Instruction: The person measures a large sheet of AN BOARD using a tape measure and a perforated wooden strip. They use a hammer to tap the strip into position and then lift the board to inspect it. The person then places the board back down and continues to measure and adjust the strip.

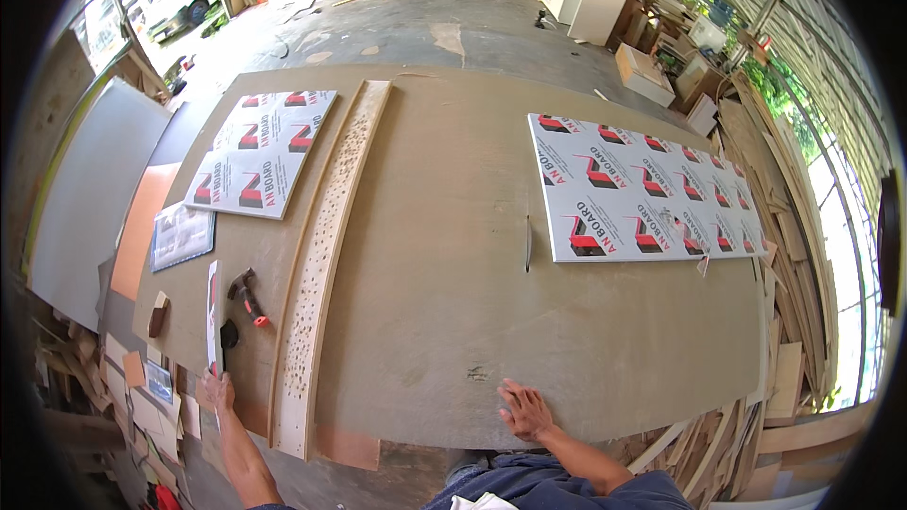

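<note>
Left hand (216, 387) gripping narrow printed strip (213, 316) at bench's left edge | hammer (248, 295) beside perforated batten (326, 255) | right hand (525, 411) open, flat on workbench (453, 255) near edge | risk: thin strip snapping if levered against hammer.

Narrow white strip (213, 316) with red printing: lies flat near the bench's left front corner, long axis running front to back, just left of the hammer; near end under left hand's fingers.

Large brown board (453, 255): flat, right palm on near edge.
</note>
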Available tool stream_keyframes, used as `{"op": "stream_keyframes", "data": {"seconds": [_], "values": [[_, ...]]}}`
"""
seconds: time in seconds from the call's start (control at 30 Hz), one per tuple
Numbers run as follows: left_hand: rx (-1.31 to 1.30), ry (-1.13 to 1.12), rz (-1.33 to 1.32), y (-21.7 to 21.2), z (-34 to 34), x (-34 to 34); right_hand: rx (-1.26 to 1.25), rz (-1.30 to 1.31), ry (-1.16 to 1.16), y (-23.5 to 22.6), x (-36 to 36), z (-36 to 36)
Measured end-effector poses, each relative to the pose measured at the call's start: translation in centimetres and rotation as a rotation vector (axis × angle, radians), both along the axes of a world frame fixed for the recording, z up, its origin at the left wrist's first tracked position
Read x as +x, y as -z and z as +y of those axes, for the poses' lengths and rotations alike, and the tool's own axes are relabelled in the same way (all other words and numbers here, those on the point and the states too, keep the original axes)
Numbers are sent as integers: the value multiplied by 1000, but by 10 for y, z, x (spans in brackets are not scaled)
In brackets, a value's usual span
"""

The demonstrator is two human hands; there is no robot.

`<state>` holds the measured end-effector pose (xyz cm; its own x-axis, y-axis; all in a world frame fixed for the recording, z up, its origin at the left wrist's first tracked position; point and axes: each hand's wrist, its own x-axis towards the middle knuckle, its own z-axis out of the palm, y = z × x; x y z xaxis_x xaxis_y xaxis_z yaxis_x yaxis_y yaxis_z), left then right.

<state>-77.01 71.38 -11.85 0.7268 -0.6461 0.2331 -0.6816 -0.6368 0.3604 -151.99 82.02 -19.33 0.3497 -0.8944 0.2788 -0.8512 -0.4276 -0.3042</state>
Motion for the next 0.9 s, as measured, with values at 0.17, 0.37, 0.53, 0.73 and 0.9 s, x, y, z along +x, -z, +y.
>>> {"op": "stream_keyframes", "data": {"seconds": [0.17,0.37,0.53,0.73,0.9], "values": [[-86,18,-62,-11,3,-23,13,-49,6,6,-4,2],[-408,273,27,-48,15,-63,13,-72,1,4,-4,2],[-414,355,118,-85,37,-167,-20,-86,3,2,-9,4],[-402,369,139,-74,74,-255,-40,-158,-23,-1,-10,5],[-300,358,190,-63,102,-317,-24,-277,-88,-1,-21,5]]}}
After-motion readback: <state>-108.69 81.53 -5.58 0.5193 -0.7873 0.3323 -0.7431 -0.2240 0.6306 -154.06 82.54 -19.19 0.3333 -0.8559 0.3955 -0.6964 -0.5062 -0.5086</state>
